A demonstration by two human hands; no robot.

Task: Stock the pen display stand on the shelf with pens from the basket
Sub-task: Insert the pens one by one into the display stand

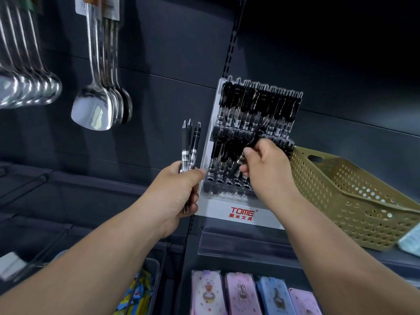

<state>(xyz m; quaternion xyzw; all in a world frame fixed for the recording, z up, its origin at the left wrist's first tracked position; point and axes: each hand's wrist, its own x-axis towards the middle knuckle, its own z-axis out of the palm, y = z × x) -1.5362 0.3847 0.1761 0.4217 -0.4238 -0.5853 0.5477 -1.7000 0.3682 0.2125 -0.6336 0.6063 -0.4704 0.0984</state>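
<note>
A white tiered pen display stand (241,214) with a red logo stands on the shelf, its upper rows filled with black pens (259,105). My left hand (179,192) grips a small bunch of black pens (189,146), tips up, just left of the stand. My right hand (266,169) pinches a single black pen (244,155) over the stand's lower row, above several empty holes (227,180). The tan perforated basket (354,196) sits right of the stand; its inside is hidden.
Steel ladles and spatulas (97,105) hang at the upper left. Pastel pencil cases (241,294) lie on the lower shelf, with yellow packets (141,289) to their left. A clear price-label strip (243,244) runs along the shelf edge.
</note>
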